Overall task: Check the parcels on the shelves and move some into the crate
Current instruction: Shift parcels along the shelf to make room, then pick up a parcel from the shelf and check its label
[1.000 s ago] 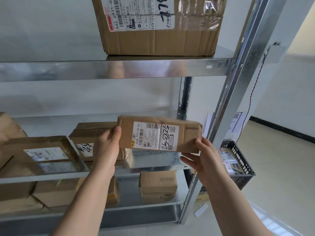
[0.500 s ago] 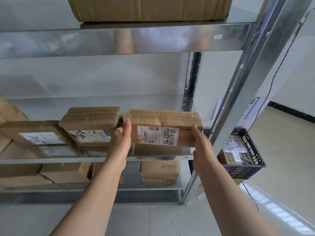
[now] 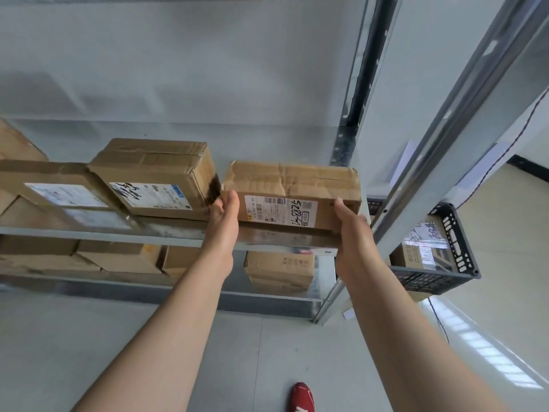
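Note:
A long brown parcel (image 3: 292, 193) with a white label and handwritten digits rests on the middle shelf (image 3: 178, 237) near its right end. My left hand (image 3: 224, 217) grips its left end and my right hand (image 3: 352, 230) grips its right end. Beside it to the left sits another brown parcel (image 3: 157, 176) with black scribble on its label. A black plastic crate (image 3: 445, 263) stands on the floor right of the rack, with a taped parcel (image 3: 421, 248) inside.
More cardboard boxes (image 3: 44, 191) fill the shelf's left part and the lower shelf (image 3: 279, 272). A slanted metal upright (image 3: 439, 138) stands between the shelf and the crate. A red shoe (image 3: 303, 396) shows on the grey floor below.
The parcel went from being held up with its label facing me to resting on the middle shelf beside the scribbled box. The camera tilted down; the top shelf left view.

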Motion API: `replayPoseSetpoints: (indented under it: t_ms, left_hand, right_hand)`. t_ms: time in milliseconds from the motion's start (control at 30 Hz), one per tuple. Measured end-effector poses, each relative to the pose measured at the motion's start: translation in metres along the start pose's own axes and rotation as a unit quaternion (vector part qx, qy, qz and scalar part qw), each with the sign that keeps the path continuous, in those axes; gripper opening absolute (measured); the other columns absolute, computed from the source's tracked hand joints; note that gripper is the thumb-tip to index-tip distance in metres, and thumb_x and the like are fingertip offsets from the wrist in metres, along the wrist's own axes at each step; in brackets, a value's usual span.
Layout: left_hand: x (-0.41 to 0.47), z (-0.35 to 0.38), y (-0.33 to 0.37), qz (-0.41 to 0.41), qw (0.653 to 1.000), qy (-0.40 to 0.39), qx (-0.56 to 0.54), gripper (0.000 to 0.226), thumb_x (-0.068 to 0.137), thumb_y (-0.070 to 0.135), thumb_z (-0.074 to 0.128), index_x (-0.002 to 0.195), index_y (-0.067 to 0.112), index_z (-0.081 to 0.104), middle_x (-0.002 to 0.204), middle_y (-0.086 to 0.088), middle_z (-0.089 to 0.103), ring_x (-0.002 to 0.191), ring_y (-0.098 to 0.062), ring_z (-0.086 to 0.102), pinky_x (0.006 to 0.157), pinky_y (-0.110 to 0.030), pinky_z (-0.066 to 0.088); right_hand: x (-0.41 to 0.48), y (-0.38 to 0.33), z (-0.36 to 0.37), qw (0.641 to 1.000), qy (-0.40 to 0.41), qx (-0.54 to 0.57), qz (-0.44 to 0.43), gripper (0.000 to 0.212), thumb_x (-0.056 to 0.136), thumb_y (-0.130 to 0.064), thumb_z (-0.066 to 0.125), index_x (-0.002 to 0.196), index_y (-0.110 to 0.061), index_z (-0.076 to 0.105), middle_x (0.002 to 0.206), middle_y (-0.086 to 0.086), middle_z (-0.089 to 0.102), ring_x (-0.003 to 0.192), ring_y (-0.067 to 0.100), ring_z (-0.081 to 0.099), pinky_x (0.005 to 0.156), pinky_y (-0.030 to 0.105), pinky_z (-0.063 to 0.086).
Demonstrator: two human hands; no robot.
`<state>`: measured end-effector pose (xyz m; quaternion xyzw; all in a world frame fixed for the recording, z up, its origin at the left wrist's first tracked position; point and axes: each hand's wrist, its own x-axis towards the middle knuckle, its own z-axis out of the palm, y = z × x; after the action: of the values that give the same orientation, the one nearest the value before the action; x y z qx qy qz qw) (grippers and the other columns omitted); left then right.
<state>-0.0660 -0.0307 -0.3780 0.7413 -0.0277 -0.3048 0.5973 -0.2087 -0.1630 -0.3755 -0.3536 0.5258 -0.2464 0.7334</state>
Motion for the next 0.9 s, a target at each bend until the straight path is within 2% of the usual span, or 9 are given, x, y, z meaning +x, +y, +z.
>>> replayPoseSetpoints:
  t_ms: [133, 233, 300, 400, 533, 633, 700, 800, 900]
  left_hand:
    - [-0.003, -0.008, -0.014, -0.006, 0.999, 0.035, -0.017, 0.094, 0.064, 0.088, 0.044, 0.141, 0.034, 0.051, 0.144, 0.003, 0.057, 0.136, -0.029, 0.051, 0.114, -0.053, 0.039]
    - [-0.011, -0.015, -0.023, 0.003, 0.996, 0.084, -0.03, 0.054, 0.091, 0.066, 0.048, 0.121, 0.023, 0.063, 0.125, -0.001, 0.068, 0.12, -0.024, 0.063, 0.108, -0.048, 0.047]
    - [-0.015, -0.021, -0.03, 0.008, 0.994, 0.1, -0.04, 0.034, 0.104, 0.047, 0.046, 0.106, 0.019, 0.066, 0.11, -0.003, 0.072, 0.107, -0.021, 0.069, 0.099, -0.041, 0.054]
    - [-0.022, -0.034, -0.041, -0.002, 0.997, 0.07, -0.036, 0.04, 0.108, 0.038, 0.042, 0.109, 0.009, 0.07, 0.103, -0.006, 0.076, 0.096, -0.019, 0.073, 0.089, -0.035, 0.058]
    - [-0.022, -0.056, -0.061, -0.03, 0.999, 0.017, 0.004, 0.039, 0.108, 0.038, 0.041, 0.1, 0.013, 0.069, 0.104, -0.007, 0.075, 0.097, -0.019, 0.072, 0.084, -0.032, 0.058]
    - [-0.013, -0.074, -0.082, -0.036, 0.998, -0.017, 0.049, 0.034, 0.108, 0.038, 0.042, 0.104, 0.016, 0.068, 0.111, -0.005, 0.073, 0.104, -0.019, 0.068, 0.087, -0.033, 0.056]
    - [-0.003, -0.083, -0.101, -0.035, 0.997, -0.028, 0.068, 0.031, 0.108, 0.038, 0.044, 0.11, 0.017, 0.067, 0.114, -0.001, 0.07, 0.109, -0.019, 0.066, 0.089, -0.033, 0.054]
    - [0.021, -0.086, -0.132, -0.043, 0.996, -0.023, 0.078, 0.025, 0.105, 0.039, 0.05, 0.107, 0.021, 0.066, 0.112, 0.002, 0.067, 0.105, -0.017, 0.063, 0.095, -0.038, 0.054]
    - [0.046, -0.076, -0.163, -0.057, 0.995, -0.015, 0.081, 0.033, 0.103, 0.04, 0.055, 0.129, 0.021, 0.06, 0.128, 0.002, 0.062, 0.098, -0.011, 0.06, 0.105, -0.042, 0.051]
  right_hand:
    - [-0.008, 0.01, -0.001, 1.0, 0.013, 0.011, 0.012, 0.066, 0.088, -0.038, 0.068, 0.147, -0.021, 0.045, 0.123, 0.0, 0.072, 0.118, 0.022, 0.064, 0.111, 0.045, 0.045]
    - [-0.023, 0.017, -0.001, 0.998, 0.053, 0.023, -0.006, 0.042, 0.095, -0.025, 0.065, 0.135, -0.015, 0.058, 0.115, 0.0, 0.071, 0.106, 0.015, 0.064, 0.095, 0.032, 0.046]
    - [-0.037, 0.023, -0.002, 0.996, 0.087, 0.027, -0.021, 0.033, 0.099, -0.018, 0.059, 0.131, -0.012, 0.06, 0.117, 0.003, 0.067, 0.103, 0.017, 0.06, 0.093, 0.033, 0.046]
    - [-0.057, 0.04, 0.001, 0.993, 0.106, 0.044, -0.04, 0.02, 0.101, -0.006, 0.052, 0.116, -0.009, 0.065, 0.106, 0.008, 0.067, 0.099, 0.02, 0.063, 0.095, 0.036, 0.056]
    - [-0.074, 0.078, 0.012, 0.993, 0.114, 0.027, -0.025, 0.021, 0.099, 0.001, 0.05, 0.097, -0.006, 0.07, 0.095, 0.011, 0.067, 0.093, 0.023, 0.064, 0.094, 0.04, 0.056]
    - [-0.074, 0.113, 0.02, 0.993, 0.114, -0.003, -0.008, 0.021, 0.099, -0.001, 0.053, 0.101, -0.009, 0.072, 0.1, 0.008, 0.067, 0.106, 0.031, 0.067, 0.103, 0.044, 0.052]
    - [-0.065, 0.135, 0.025, 0.995, 0.102, -0.022, 0.0, 0.023, 0.099, -0.004, 0.054, 0.106, -0.014, 0.073, 0.112, 0.005, 0.069, 0.118, 0.03, 0.063, 0.11, 0.042, 0.048]
    - [-0.043, 0.166, 0.031, 0.996, 0.076, -0.044, 0.004, 0.03, 0.1, -0.005, 0.054, 0.125, -0.011, 0.07, 0.129, 0.004, 0.064, 0.119, 0.017, 0.055, 0.099, 0.029, 0.041]
    - [-0.009, 0.199, 0.037, 0.996, 0.059, -0.065, -0.017, 0.041, 0.099, -0.005, 0.055, 0.138, -0.012, 0.063, 0.136, 0.003, 0.06, 0.114, 0.013, 0.05, 0.094, 0.027, 0.035]
